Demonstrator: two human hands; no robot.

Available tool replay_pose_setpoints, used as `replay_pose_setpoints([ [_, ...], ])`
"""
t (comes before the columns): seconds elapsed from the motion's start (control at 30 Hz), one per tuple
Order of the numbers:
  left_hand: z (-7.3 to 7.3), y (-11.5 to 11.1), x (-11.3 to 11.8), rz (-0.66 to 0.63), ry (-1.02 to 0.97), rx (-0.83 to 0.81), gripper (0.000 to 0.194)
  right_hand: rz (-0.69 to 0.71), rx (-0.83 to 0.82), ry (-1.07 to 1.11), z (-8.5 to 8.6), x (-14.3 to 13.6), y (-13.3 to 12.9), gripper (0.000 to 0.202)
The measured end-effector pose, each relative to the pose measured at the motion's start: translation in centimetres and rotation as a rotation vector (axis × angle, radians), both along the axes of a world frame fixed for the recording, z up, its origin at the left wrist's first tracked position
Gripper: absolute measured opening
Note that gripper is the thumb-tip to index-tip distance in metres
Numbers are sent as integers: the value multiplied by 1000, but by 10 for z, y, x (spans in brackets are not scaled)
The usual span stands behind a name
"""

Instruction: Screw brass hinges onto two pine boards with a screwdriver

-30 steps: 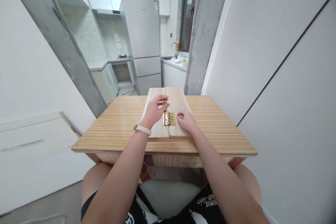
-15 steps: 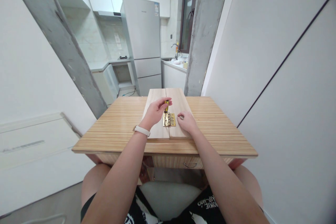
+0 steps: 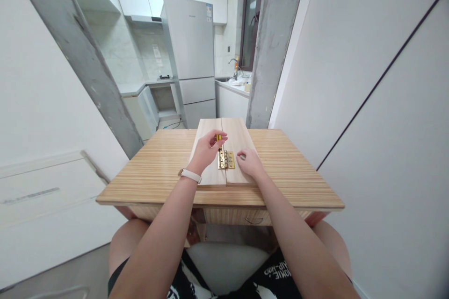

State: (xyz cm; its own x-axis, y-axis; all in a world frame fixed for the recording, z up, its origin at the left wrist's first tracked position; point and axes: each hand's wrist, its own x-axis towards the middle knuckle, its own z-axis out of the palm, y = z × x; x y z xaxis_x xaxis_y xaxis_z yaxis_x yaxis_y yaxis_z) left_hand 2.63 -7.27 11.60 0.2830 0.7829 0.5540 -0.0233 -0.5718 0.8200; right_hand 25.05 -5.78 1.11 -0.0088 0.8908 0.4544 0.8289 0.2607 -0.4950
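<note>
Left hand [image 3: 206, 147], grip narrow, holding yellow-and-black screwdriver [image 3: 219, 138] upright over left half of gold hinge [image 3: 226, 160]; tip contact unclear. Right hand [image 3: 250, 162] curled beside hinge, contents of grip impossible to tell. Hinge spans seam of two pale boards [image 3: 211, 177] on striped tabletop [image 3: 150, 163]. Silver fridge [image 3: 196, 42] beyond.

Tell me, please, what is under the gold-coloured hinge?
The left board lies under the left half of the hinge, the right board under its right half. Their seam shows on the near side. Wood directly beneath the hinge is covered and cannot be seen.
</note>
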Motion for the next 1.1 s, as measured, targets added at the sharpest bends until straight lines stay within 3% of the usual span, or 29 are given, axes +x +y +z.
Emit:
replay_pose_setpoints([
  [0.2,0,5,-2,-95,61,37,32,-1,-6,-7,-1,0,1,12],
  [0.47,-5,9,-4,171,40,67,28,-4,-9,-8,-2,0,2,12],
  [0.7,-1,7,-5,-97,48,13,37,-6,-36,-5,-1,1,2,12],
  [0.8,-1,5,-2,-77,31,-6,35,-8,-31,-7,-2,1,2,13],
  [1.0,-2,6,2,89,64,53,26,-3,-8,-12,-2,0,2,13],
  [1.1,-1,5,3,40,27,35,22,-7,-7,-11,0,0,1,13],
])
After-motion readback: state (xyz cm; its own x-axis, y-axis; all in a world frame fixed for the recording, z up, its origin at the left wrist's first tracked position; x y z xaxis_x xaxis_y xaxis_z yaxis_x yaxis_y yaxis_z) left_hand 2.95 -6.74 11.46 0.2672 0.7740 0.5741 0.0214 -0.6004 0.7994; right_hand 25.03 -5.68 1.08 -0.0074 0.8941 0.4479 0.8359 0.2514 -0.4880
